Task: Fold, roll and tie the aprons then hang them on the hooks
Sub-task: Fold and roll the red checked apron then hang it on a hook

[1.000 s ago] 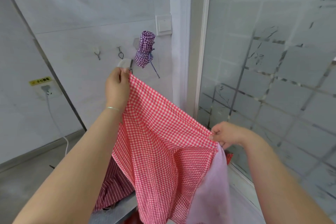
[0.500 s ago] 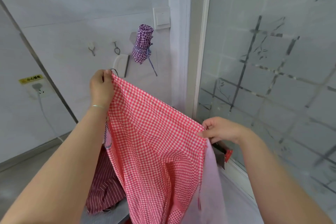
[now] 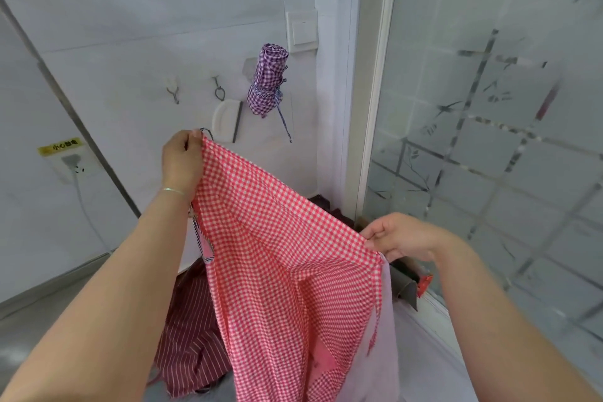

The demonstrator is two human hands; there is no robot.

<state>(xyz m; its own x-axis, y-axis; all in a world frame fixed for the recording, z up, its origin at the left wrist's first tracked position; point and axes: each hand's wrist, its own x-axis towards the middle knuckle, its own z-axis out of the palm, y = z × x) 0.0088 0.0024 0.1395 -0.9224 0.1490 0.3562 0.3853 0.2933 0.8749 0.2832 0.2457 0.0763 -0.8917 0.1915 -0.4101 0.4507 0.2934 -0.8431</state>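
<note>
No container is seen in the frame; the cloth is either held or left loose on a grey surface [image 3: 421, 365] at the bottom. A red-and-white checked apron [image 3: 287, 258] is held up across the centre, its upper edge stretched on a slope from centre left down to centre right, the rest hanging in folds with a pale lining [image 3: 385, 336] shown along its right side. Its upper corner is pinched by the left hand [image 3: 181, 162], fingers closed on the fabric, a thin bracelet [image 3: 172, 190] worn at the wrist. The lower corner is gripped by the right hand [image 3: 399, 237], fingers curled around the edge. Behind it, at lower left, a dark red striped apron [image 3: 189, 336] is heaped. At upper centre, a purple checked apron [image 3: 268, 81], rolled and tied, is hung on the wall, with two bare hooks [image 3: 173, 90] to its left.
</note>
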